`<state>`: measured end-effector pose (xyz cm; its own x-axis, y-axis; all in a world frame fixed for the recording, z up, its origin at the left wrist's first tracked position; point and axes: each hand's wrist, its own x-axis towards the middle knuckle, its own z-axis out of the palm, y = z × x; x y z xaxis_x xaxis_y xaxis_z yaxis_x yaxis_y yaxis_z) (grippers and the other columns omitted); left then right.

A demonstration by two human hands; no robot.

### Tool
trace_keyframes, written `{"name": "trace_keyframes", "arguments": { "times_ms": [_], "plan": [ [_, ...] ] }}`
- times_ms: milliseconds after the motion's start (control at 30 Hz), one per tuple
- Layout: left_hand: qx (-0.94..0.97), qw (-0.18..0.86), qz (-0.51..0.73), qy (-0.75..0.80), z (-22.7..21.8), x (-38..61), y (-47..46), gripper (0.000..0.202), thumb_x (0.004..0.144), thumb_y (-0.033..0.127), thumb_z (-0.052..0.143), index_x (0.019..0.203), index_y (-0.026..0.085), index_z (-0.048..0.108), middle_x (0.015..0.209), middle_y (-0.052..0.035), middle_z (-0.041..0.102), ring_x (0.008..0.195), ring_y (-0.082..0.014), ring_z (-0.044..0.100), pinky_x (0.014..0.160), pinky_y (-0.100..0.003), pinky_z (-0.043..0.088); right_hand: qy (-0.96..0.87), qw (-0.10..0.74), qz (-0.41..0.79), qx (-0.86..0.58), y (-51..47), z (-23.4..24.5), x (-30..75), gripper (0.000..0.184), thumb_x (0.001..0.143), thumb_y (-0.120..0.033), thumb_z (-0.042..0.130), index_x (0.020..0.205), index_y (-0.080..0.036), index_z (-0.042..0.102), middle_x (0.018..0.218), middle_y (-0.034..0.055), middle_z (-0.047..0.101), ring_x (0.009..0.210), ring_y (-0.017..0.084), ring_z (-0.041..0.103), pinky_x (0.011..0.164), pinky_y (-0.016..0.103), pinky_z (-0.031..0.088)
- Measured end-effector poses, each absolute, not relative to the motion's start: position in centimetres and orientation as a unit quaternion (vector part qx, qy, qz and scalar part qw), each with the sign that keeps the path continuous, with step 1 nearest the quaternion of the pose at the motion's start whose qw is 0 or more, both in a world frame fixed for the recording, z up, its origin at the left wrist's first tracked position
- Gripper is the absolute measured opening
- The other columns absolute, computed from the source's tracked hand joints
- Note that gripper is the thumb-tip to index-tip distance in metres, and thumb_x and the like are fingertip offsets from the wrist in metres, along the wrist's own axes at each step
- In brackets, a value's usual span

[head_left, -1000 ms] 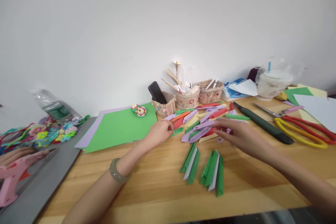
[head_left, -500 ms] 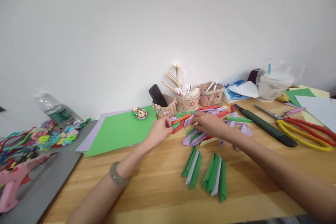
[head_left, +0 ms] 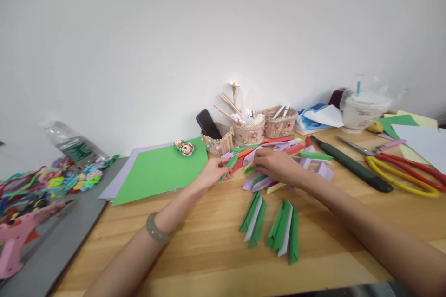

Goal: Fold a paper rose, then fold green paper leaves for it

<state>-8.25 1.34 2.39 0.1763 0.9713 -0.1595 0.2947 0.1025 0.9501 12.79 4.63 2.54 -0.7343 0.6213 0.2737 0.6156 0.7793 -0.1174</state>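
Observation:
My left hand pinches a small green folded paper piece at the left edge of a heap of folded paper strips in lilac, red, orange and green. Over the middle of that heap lies my right hand, its fingers curled down among the strips; whether it grips one is hidden. Nearer to me two bundles of green folded pieces lie on the wooden table. A jade bangle circles my left wrist.
Green and lilac sheets with paper roses lie left. Three small baskets with pens and a phone stand at the wall. Right: a utility knife, scissors, a cup, paper. Far left: a pink glue gun, bottle.
My right hand moved from the right side of the heap leftward onto its middle. My left hand lifted a green piece at the heap's left edge.

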Motion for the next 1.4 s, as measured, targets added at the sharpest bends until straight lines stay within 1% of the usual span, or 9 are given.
{"name": "trace_keyframes", "arguments": {
  "times_ms": [133, 233, 400, 567, 733, 933, 1133, 1267, 1400],
  "plan": [
    [0.543, 0.542, 0.353, 0.535, 2.2, -8.2, 1.2, 0.013, 0.067, 0.007, 0.054, 0.073, 0.011, 0.066, 0.054, -0.001, 0.062, 0.051, -0.0108, 0.054, 0.055, -0.022, 0.044, -0.912, 0.213, -0.005, -0.351, 4.7, 2.8, 12.8, 0.017, 0.085, -0.015, 0.043, 0.083, -0.016, 0.059, 0.083, 0.0066, 0.063, 0.073, 0.017, 0.06, 0.058, 0.025, 0.04],
    [0.516, 0.577, 0.363, 0.519, 2.1, -8.1, 1.2, 0.013, 0.066, 0.009, 0.058, 0.076, 0.011, 0.067, 0.062, -0.003, 0.065, 0.052, -0.0107, 0.056, 0.056, -0.023, 0.045, -0.899, 0.268, -0.011, -0.347, 4.4, 2.8, 12.6, 0.017, 0.088, -0.018, 0.039, 0.087, -0.017, 0.056, 0.08, 0.0059, 0.064, 0.072, 0.017, 0.06, 0.06, 0.025, 0.043],
    [0.466, 0.642, 0.379, 0.476, 2.1, -7.4, 0.8, 0.017, 0.064, 0.011, 0.064, 0.081, 0.01, 0.067, 0.072, -0.005, 0.067, 0.056, -0.0111, 0.058, 0.06, -0.024, 0.046, -0.908, 0.316, -0.027, -0.273, 3.0, 2.3, 11.5, 0.021, 0.09, -0.02, 0.034, 0.091, -0.018, 0.055, 0.094, 0.0086, 0.065, 0.087, 0.016, 0.061, 0.072, 0.027, 0.048],
    [0.405, 0.68, 0.426, 0.438, 2.2, -6.5, 0.2, 0.013, 0.075, 0.022, 0.061, 0.075, 0.01, 0.064, 0.068, -0.0043, 0.064, 0.061, -0.011, 0.058, 0.066, -0.024, 0.047, -0.925, 0.305, -0.062, -0.217, 1.9, 1.7, 10.7, 0.022, 0.09, -0.02, 0.036, 0.088, -0.018, 0.058, 0.093, 0.0082, 0.068, 0.083, 0.017, 0.063, 0.067, 0.027, 0.049],
    [0.374, 0.708, 0.441, 0.406, 2.4, -6.3, -0.3, 0.011, 0.077, 0.016, 0.057, 0.083, 0.011, 0.064, 0.072, -0.0045, 0.064, 0.061, -0.0102, 0.058, 0.062, -0.023, 0.048, -0.937, 0.285, -0.085, -0.185, 2.1, 1.6, 10.9, 0.023, 0.091, -0.019, 0.037, 0.09, -0.017, 0.06, 0.096, 0.009, 0.067, 0.087, 0.018, 0.06, 0.069, 0.029, 0.048],
    [0.374, 0.718, 0.442, 0.386, 2.8, -6.2, -0.6, 0.027, 0.071, 0.009, 0.061, 0.098, 0.015, 0.064, 0.083, -0.0046, 0.066, 0.069, -0.0117, 0.061, 0.065, -0.024, 0.049, -0.944, 0.267, -0.076, -0.177, 2.3, 1.7, 10.9, 0.024, 0.09, -0.023, 0.04, 0.095, -0.017, 0.063, 0.097, 0.0098, 0.066, 0.091, 0.021, 0.056, 0.075, 0.034, 0.046],
    [0.372, 0.706, 0.45, 0.401, 2.7, -6.5, -0.2, 0.028, 0.072, 0.003, 0.058, 0.098, 0.011, 0.064, 0.086, -0.0068, 0.068, 0.064, -0.0094, 0.061, 0.065, -0.021, 0.047, -0.935, 0.265, -0.041, -0.233, 2.3, 2.8, 11.2, 0.026, 0.089, -0.023, 0.039, 0.1, -0.022, 0.063, 0.103, 0.0085, 0.063, 0.093, 0.019, 0.055, 0.077, 0.032, 0.046],
    [0.349, 0.693, 0.458, 0.434, 2.6, -7.1, 0.3, 0.034, 0.076, 0.001, 0.052, 0.109, 0.007, 0.058, 0.083, -0.0098, 0.069, 0.063, -0.0109, 0.063, 0.065, -0.022, 0.049, -0.897, 0.27, -0.025, -0.35, 4.1, 4.7, 14.8, 0.03, 0.088, -0.023, 0.038, 0.107, -0.017, 0.061, 0.106, 0.011, 0.063, 0.098, 0.022, 0.057, 0.08, 0.035, 0.046],
    [0.332, 0.684, 0.471, 0.447, 3.1, -7.5, 0.6, 0.039, 0.078, -0.001, 0.048, 0.116, 0.005, 0.05, 0.083, -0.0113, 0.069, 0.06, -0.0106, 0.063, 0.062, -0.021, 0.05, -0.881, 0.204, -0.002, -0.426, 6.7, 5.9, 19.5, 0.037, 0.077, -0.01, 0.04, 0.105, -0.017, 0.063, 0.104, 0.0119, 0.064, 0.094, 0.025, 0.06, 0.075, 0.038, 0.048]
  ]
}}
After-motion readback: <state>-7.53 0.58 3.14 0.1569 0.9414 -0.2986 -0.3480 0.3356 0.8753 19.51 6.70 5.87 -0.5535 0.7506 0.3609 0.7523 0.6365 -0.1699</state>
